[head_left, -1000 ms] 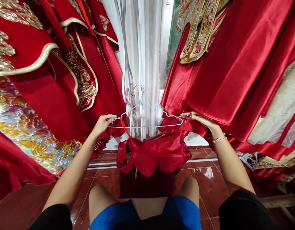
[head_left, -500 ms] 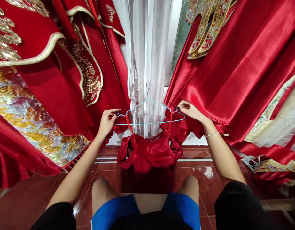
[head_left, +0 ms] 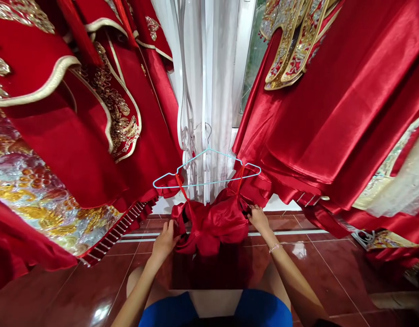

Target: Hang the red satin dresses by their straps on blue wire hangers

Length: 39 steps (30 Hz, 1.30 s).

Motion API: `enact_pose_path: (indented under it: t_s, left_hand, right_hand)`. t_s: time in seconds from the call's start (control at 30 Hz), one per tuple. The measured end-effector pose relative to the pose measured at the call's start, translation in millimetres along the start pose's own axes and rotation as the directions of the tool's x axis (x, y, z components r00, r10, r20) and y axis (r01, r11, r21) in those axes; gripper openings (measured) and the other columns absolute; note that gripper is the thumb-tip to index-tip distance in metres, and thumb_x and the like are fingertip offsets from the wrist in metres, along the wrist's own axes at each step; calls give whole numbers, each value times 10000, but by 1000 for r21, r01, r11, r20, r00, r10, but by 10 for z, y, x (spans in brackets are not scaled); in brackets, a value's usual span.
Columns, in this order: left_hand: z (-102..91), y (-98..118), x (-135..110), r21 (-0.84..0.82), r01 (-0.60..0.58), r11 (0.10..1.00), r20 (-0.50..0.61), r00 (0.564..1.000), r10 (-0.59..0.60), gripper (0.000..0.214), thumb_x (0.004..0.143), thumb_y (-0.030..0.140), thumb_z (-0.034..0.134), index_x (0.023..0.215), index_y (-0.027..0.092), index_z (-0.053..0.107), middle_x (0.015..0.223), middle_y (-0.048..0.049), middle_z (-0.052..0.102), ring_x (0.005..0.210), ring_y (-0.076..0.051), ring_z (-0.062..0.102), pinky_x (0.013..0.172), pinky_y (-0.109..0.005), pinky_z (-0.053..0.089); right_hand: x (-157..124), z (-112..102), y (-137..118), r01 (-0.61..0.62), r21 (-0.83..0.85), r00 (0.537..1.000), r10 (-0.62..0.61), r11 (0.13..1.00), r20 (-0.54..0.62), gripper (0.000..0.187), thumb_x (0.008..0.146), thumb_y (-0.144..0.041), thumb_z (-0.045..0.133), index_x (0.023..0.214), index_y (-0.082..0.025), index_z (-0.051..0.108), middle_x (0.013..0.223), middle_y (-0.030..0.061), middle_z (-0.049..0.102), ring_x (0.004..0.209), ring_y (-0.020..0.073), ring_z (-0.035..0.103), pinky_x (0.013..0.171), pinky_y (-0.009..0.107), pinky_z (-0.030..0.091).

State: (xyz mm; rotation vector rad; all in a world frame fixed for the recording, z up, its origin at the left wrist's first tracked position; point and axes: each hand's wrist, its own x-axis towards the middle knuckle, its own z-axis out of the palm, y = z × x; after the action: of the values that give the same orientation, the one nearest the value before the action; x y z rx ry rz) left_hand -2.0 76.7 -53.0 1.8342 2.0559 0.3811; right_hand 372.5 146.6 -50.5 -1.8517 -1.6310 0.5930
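Left grip, right grip, one at each side of the red garment!

And it's fingertips on fabric at both ends! On the left, my fingers and thumb meet the drooping sleeve edge; on the right, my fingertips touch the dark opening at the other side, bracelet round that wrist. Are they pinched tight? Fingers and cloth overlap, so I can't tell whether either grip is closed.

The garment hangs in front of me, below the pale blue hanger, and look at those thin red straps: both looped over the hanger, one at each notch! White metalwork and a white curtain stand behind. Gold-trimmed red robes crowd the left, glossy red skirts sweep down the right, and beneath it all, shiny red floor tiles, my blue shorts at the bottom edge.
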Motion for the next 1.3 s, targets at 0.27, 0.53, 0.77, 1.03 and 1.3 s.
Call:
enact_pose_path:
  t_s: [0.27, 0.53, 0.77, 1.03, 1.3]
  left_hand:
    - [-138, -206, 9, -24, 145, 989, -32, 989, -145, 398, 919, 245, 440, 1295, 117, 473, 955, -241, 734, 997, -395, 729, 796, -435, 517]
    - [-533, -314, -92, -547, 96, 831, -37, 990, -139, 243, 832, 414, 512, 774, 212, 635, 896, -123, 760, 990, -315, 739, 903, -411, 581]
    - [-895, 110, -255, -957, 5, 291, -28, 994, -106, 497, 813, 342, 403, 1226, 269, 670, 1238, -102, 713, 1390, -271, 514, 1153, -479, 475]
    - [-1258, 301, -17, -865, -293, 406, -355, 931, -85, 655, 793, 469, 697, 1392, 244, 556, 1612, -94, 384, 1299, -384, 576, 776, -423, 674]
    - [-1783, 287, 579, -520, -487, 701, -536, 826, 176, 564, 794, 623, 652, 1060, 138, 760, 1172, -139, 746, 1143, -310, 685, 1112, -462, 472]
  right_hand:
    - [220, -146, 223, -69, 105, 997, 66, 992, 34, 97, 666, -182, 543, 731, -236, 495, 704, 52, 647, 842, 287, 691, 853, 439, 521]
    - [-77, -316, 156, 59, 725, 998, -20, 687, -63, 408, 772, -475, 529, 1138, -304, 472, 966, 92, 745, 930, 318, 746, 839, 539, 590]
    - [-233, -487, -166, 258, 745, 962, -91, 615, -257, 579, 842, -404, 471, 1392, -380, 292, 1493, 107, 533, 1273, 292, 621, 1037, 609, 503]
    - [131, -911, -380, 427, 463, 901, -320, 777, -293, 606, 760, -438, 708, 1254, -307, 383, 1543, 125, 468, 1382, 266, 522, 1192, 502, 379]
    - [581, -1081, -549, 416, 473, 908, -326, 777, -263, 736, 647, -508, 822, 1211, -257, 421, 1288, 148, 645, 1173, 271, 655, 1111, 511, 473]
